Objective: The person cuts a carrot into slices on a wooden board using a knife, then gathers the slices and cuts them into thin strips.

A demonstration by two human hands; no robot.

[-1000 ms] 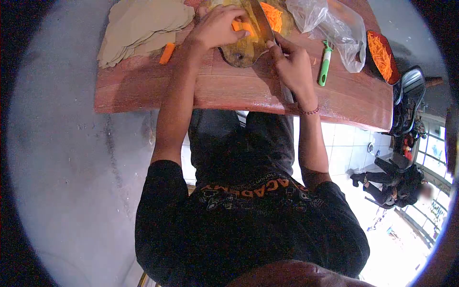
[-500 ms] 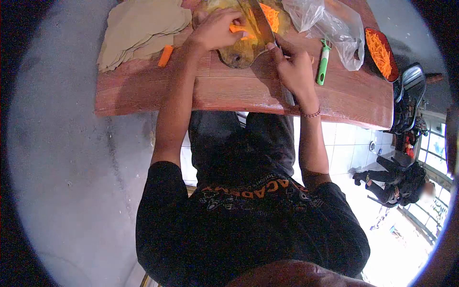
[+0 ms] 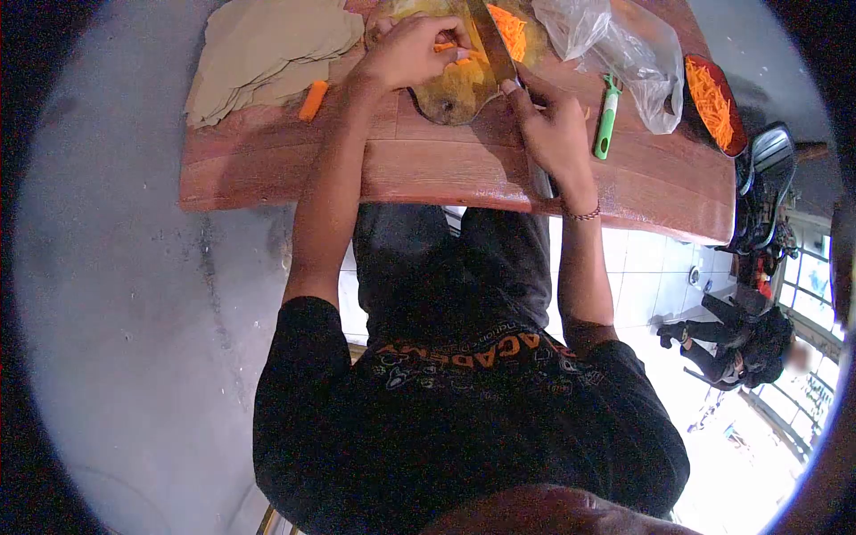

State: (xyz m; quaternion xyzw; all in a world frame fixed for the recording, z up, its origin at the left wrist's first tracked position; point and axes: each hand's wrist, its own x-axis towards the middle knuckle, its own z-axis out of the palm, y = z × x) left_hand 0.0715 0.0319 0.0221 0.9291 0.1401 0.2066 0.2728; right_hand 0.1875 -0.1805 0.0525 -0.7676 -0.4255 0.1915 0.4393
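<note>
My right hand (image 3: 551, 125) is wrapped round the handle of a knife (image 3: 492, 43), whose broad blade points away from me over the wooden cutting board (image 3: 448, 109). On the board's left side, my left hand (image 3: 415, 52) has its fingers bent down on orange carrot (image 3: 453, 53), partly hidden under them. Shredded carrot (image 3: 507, 32) lies in a heap right of the blade. A short carrot piece (image 3: 313, 101) rests on the table near my left forearm. Just right of my right hand is a green-handled peeler (image 3: 606, 120).
Thin brown sheets (image 3: 267, 53) are stacked at the table's left. A clear plastic bag (image 3: 624, 58) lies at the right, beside a dark tray (image 3: 736, 143) of shredded carrot. The wooden table (image 3: 428, 174) ends close to my lap. A seated person (image 3: 736, 343) is far right.
My left fingers have shifted slightly on the carrot. The knife and my right hand stay in nearly the same place; the whole view has moved a little.
</note>
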